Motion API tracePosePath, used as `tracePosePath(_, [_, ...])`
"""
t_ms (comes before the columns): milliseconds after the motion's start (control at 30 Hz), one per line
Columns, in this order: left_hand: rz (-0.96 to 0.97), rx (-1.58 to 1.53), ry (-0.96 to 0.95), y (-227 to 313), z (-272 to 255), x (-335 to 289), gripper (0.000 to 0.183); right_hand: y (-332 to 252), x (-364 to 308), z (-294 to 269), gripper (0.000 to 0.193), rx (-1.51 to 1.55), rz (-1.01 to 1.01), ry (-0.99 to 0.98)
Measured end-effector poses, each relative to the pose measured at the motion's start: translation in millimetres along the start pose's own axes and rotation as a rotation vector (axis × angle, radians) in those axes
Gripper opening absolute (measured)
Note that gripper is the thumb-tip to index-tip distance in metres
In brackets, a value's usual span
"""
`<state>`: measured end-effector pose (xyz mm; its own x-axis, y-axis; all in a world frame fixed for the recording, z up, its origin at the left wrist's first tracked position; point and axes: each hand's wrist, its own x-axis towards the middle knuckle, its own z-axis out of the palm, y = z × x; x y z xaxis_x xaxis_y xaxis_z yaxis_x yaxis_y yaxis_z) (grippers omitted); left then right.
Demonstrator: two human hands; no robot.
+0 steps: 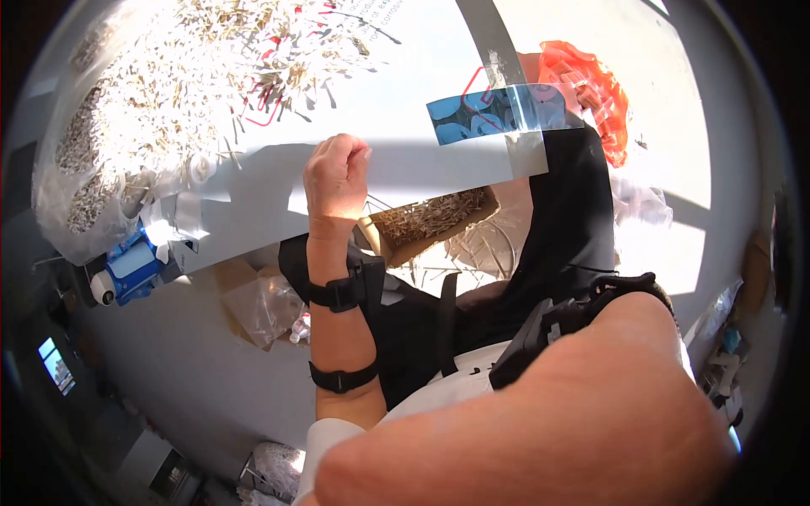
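Observation:
My left hand (336, 179) is closed in a fist over the front part of a white board-like tabletop (439, 173). Its fingers curl out of sight, so whatever they may hold is hidden. To its upper left lies a large heap of thin pale sticks with small tips (169, 93), partly in a clear plastic bag (63, 223). Red bent-wire pieces (268, 110) lie among loose sticks at the heap's edge. My right forearm (523, 422) is raised very close across the lower right, large and blurred. No fingers of my right hand show.
An open cardboard box (405, 244) of thin sticks stands below the table edge. A blue patterned sheet (498, 114) is taped at the table's right. An orange-red plastic bag (591, 93) lies beyond it. A blue-and-white package (131, 270) is at the left edge.

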<state>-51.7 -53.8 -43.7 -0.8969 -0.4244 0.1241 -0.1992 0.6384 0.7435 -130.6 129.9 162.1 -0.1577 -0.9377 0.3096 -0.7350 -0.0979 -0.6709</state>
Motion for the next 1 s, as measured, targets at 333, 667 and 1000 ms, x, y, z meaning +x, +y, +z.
tracePosePath(333, [0.096,0.347,0.302,-61.1,-21.0,74.1,0.066,109.3,-28.0,72.6,0.014,-0.007,0.474,-0.327])
tracePosePath(667, [-0.277,0.403,0.027,-54.6,-37.9,154.5,0.038,175.2,-16.5,83.8,0.032,0.166,0.749,0.197])
tracePosePath(1000, [-0.132,0.426,0.198,-74.9,-16.1,136.7,0.037,235.0,88.6,133.2,0.099,-0.474,0.661,0.299])
